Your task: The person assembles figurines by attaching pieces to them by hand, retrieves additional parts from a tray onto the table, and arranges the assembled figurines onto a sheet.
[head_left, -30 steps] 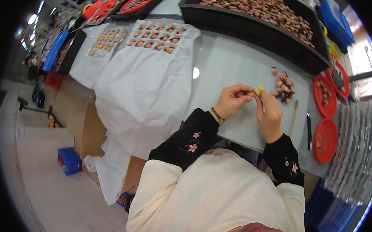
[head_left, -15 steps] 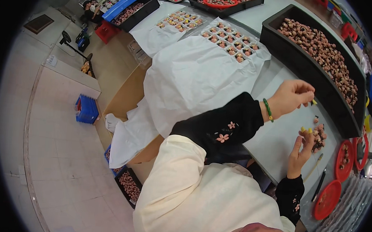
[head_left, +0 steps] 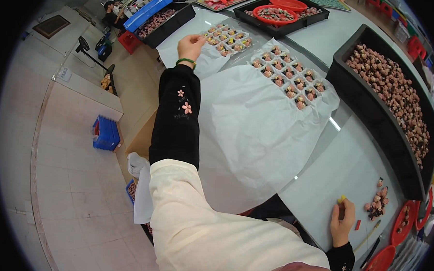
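Fingertips of the left hand (head_left: pixel 191 45) pinch at small, light, fragile flower pieces (head_left: pixel 227 40) on the bench; right hand (head_left: pixel 343 223) pinches a yellow bit (head_left: pixel 341 199).

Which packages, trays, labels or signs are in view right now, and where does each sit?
Black bin: right side of table, long, full of pink and dark pieces.
White sheets: table centre, holding rows of small pieces.
Blue crate: floor, left, rectangular.
Red dishes: lower right, round.
Black tray: top, holding a red dish.
Framed board: upper left, dark, face unreadable.
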`<state>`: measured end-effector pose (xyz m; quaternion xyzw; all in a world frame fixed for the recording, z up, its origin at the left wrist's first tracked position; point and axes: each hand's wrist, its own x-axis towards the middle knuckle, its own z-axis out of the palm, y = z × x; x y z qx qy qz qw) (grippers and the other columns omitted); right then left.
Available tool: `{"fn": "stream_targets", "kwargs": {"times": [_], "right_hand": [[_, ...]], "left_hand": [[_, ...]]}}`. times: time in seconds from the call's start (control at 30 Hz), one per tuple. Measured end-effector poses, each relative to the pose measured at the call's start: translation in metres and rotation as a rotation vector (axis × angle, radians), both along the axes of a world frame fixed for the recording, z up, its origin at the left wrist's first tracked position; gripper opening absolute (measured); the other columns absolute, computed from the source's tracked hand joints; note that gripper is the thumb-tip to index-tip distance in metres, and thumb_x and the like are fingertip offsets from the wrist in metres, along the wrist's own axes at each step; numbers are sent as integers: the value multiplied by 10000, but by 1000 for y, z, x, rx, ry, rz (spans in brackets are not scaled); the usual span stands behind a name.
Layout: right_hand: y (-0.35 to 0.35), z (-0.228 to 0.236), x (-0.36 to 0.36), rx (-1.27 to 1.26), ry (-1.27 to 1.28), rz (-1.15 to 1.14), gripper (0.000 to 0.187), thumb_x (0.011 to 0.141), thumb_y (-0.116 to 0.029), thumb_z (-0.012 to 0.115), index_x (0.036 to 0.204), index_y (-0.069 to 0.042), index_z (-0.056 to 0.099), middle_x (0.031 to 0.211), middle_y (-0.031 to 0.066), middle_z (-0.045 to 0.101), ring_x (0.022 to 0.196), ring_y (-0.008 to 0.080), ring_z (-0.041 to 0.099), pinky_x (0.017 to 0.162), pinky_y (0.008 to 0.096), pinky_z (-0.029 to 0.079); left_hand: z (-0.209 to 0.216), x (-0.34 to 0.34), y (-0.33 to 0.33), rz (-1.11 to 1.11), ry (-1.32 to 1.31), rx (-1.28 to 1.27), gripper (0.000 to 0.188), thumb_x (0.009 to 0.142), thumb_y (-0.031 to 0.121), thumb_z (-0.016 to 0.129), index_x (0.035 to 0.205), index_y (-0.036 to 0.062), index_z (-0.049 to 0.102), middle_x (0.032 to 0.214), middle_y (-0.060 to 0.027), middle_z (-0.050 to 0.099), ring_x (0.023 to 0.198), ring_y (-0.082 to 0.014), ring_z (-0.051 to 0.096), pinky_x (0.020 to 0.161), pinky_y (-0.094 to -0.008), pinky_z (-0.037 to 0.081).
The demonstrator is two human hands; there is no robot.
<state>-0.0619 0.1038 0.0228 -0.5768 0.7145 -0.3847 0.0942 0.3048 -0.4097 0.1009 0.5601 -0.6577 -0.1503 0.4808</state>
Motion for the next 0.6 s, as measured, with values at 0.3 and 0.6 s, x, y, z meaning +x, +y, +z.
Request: {"fn": "stream_targets", "kwargs": {"times": [0.3,0.6], "right_hand": [[-10,3,1,89,59,6,243,690,64,546,927,45,494,846,144,499,675,240,459,582,293,389],[-13,2,2,161,74,-18,256,672,57,548,923,45,499,863,150,491,672,245,453,556,300,382]], "left_hand": [[-67,55,-101,119,415,241,341,662,108,668,975,-9,602,752,-78,624,637,-144,607,549,-230,469],[-104,54,-127,278,58,93,239,679,189,685,824,1,658,758,-85,652,698,-149,617,673,-251,471]]}}
